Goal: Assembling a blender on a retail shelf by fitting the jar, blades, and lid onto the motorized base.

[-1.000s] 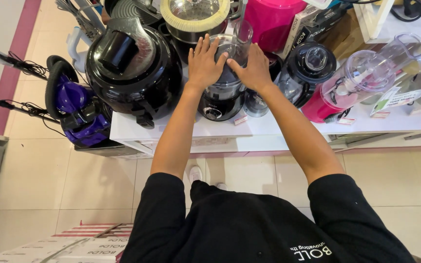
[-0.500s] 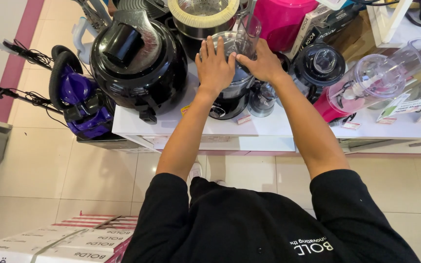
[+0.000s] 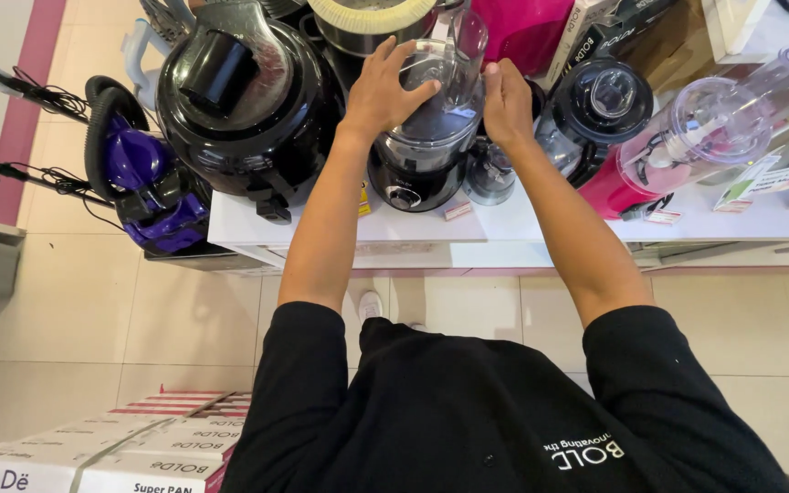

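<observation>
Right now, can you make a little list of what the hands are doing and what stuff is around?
left hand: on the clear lid of the black food processor
right hand: on the lid's other side
shelf: white, holds the appliances
left neighbour: big black round cooker
right neighbour: pink blender lying tilted
floor: purple vacuum cleaner, boxes

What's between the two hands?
In the head view, the food processor's clear lid sits between the left hand and the right hand.

Pale beige tiled floor (image 3: 93, 329), glossy, evenly lit. Pink stripe (image 3: 11, 100) runs along floor at far left. White worktop (image 3: 541, 228) with pink trim below its edge. White cartons (image 3: 111, 447) stacked at lower left.
</observation>
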